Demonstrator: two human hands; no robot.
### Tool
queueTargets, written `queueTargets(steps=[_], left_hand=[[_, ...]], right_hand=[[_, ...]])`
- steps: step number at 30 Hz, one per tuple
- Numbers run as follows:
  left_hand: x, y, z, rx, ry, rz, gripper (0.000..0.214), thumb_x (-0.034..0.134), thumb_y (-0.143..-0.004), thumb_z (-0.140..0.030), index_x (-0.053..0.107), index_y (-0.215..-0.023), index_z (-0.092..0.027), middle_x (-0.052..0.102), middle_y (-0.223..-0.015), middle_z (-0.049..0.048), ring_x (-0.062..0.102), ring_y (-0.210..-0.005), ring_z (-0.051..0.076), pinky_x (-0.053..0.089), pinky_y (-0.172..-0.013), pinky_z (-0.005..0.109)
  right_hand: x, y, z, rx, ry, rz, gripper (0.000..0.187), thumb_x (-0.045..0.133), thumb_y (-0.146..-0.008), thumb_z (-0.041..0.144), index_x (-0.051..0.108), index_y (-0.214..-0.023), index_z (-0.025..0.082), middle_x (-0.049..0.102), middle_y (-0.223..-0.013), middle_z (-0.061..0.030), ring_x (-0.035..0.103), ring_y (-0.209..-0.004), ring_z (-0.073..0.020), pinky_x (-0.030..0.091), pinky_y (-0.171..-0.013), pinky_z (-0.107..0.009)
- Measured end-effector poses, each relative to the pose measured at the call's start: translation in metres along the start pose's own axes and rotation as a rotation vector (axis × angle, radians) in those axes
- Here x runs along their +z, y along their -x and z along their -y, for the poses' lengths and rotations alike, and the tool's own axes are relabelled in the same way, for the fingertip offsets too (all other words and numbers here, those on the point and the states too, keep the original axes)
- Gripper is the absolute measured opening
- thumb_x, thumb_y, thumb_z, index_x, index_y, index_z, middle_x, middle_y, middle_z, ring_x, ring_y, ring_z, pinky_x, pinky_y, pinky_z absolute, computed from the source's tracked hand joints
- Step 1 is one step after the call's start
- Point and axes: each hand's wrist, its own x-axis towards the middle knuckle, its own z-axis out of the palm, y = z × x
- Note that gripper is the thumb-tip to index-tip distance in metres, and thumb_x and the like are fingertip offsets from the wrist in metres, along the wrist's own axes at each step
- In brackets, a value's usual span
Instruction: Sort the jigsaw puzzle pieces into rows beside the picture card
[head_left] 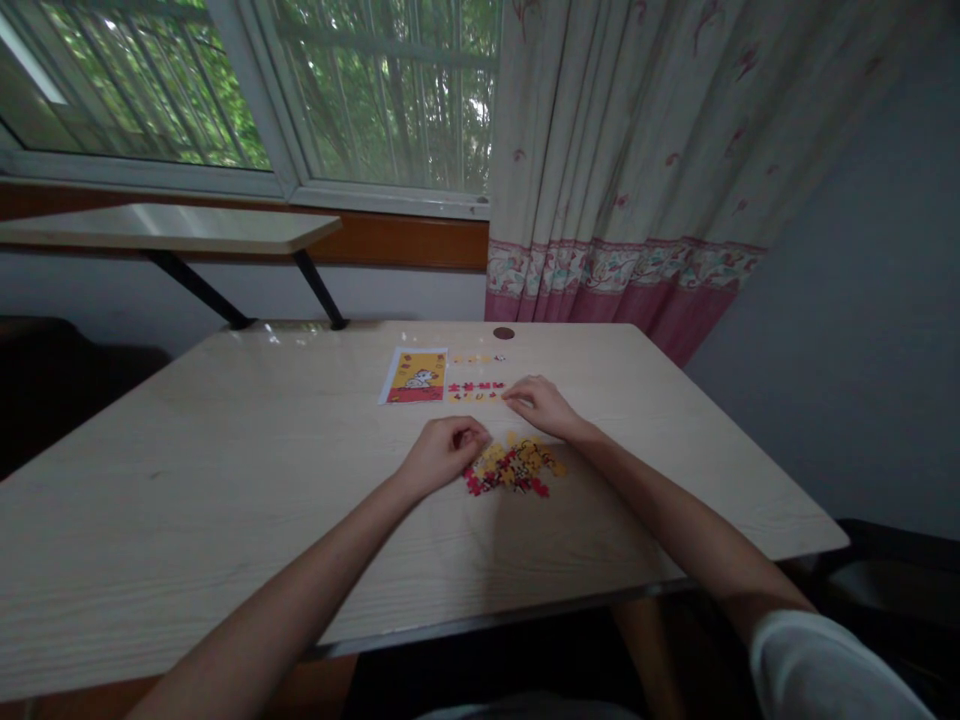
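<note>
A heap of loose jigsaw puzzle pieces (516,466), yellow, red and some white with black, lies on the table in front of me. My left hand (448,452) rests at the heap's left side with its fingers curled together; what they hold, if anything, is too small to make out. Beyond the heap, my right hand (546,406) pinches down at the right end of a row of yellow pieces (478,397), its fingertips on a small puzzle piece. Just behind runs a row of red pieces (477,386). Farther back is another short row of yellow pieces (472,359).
A picture sheet (418,378) with a white cartoon animal on yellow and red lies left of the rows. The pale wooden table (300,520) has a round dark cap (503,333) at its back edge. A raised shelf (225,228) stands back left; a curtain (615,180) hangs behind.
</note>
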Motion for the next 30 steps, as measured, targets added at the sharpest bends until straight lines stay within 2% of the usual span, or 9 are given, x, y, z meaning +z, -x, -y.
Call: queueTargets(steps=[4,6,8,14,20,24,27,30], left_hand=[[0.0,0.0,0.002,0.004,-0.02,0.005,0.023,0.05,-0.079,-0.03,0.067,-0.078,-0.014,0.056,-0.058,0.0002,0.042,-0.052,0.01,0.031,-0.051,0.021],[0.0,0.0,0.002,0.0,-0.025,0.013,0.023,0.05,-0.079,-0.03,0.067,-0.077,-0.014,0.056,-0.058,-0.0001,0.042,-0.051,0.01,0.03,-0.051,0.021],[-0.001,0.0,0.001,-0.003,-0.023,0.016,0.023,0.05,-0.078,-0.029,0.067,-0.077,-0.014,0.056,-0.058,-0.0005,0.042,-0.052,0.01,0.03,-0.051,0.021],[-0.001,0.001,0.0,0.002,-0.021,0.011,0.023,0.051,-0.078,-0.03,0.067,-0.077,-0.014,0.058,-0.059,0.0007,0.043,-0.051,0.01,0.031,-0.051,0.021],[-0.001,0.0,-0.002,-0.001,-0.022,0.024,0.023,0.05,-0.077,-0.029,0.067,-0.076,-0.014,0.058,-0.059,0.0006,0.044,-0.052,0.01,0.032,-0.051,0.021],[0.0,0.001,-0.001,-0.009,0.009,0.04,0.021,0.051,-0.077,-0.028,0.067,-0.079,-0.014,0.058,-0.06,0.0005,0.044,-0.052,0.01,0.032,-0.051,0.021],[0.001,0.001,0.0,-0.012,0.045,0.057,0.022,0.051,-0.078,-0.029,0.067,-0.081,-0.014,0.057,-0.061,0.0009,0.043,-0.053,0.01,0.032,-0.05,0.021],[0.003,0.0,0.0,-0.037,0.067,0.039,0.025,0.055,-0.077,-0.034,0.068,-0.08,-0.013,0.054,-0.058,0.0002,0.041,-0.052,0.01,0.03,-0.049,0.021]], right_hand=[[-0.018,0.012,0.006,-0.238,-0.063,0.235,0.022,0.055,-0.085,0.025,0.066,-0.103,0.023,0.064,-0.101,-0.0051,0.055,-0.096,-0.015,0.04,-0.088,-0.031],[-0.023,0.017,0.008,-0.284,-0.053,0.323,0.023,0.056,-0.084,0.026,0.066,-0.105,0.026,0.062,-0.105,-0.0046,0.054,-0.097,-0.0151,0.04,-0.089,-0.031],[-0.025,0.018,0.008,-0.283,-0.035,0.348,0.022,0.056,-0.084,0.027,0.067,-0.103,0.027,0.062,-0.104,-0.0041,0.054,-0.096,-0.0154,0.04,-0.088,-0.031],[-0.023,0.017,0.012,-0.27,-0.06,0.332,0.011,0.059,-0.08,0.023,0.068,-0.087,0.025,0.065,-0.091,-0.0009,0.056,-0.088,-0.0141,0.039,-0.086,-0.029],[-0.029,0.019,0.018,-0.216,-0.108,0.32,0.004,0.059,-0.078,0.021,0.063,-0.079,0.02,0.063,-0.085,-0.0006,0.055,-0.086,-0.0145,0.037,-0.088,-0.031],[-0.025,0.018,0.027,-0.074,-0.283,0.303,0.004,0.057,-0.079,0.021,0.061,-0.079,0.019,0.062,-0.08,-0.0007,0.055,-0.078,-0.013,0.042,-0.076,-0.027],[-0.015,0.017,0.035,0.029,-0.445,0.213,0.01,0.057,-0.079,0.026,0.061,-0.083,0.017,0.062,-0.079,-0.0015,0.054,-0.074,-0.0121,0.043,-0.069,-0.025],[-0.005,0.015,0.043,0.069,-0.561,0.131,0.021,0.057,-0.08,0.029,0.061,-0.095,0.016,0.062,-0.081,-0.0021,0.055,-0.073,-0.0117,0.043,-0.067,-0.024]])
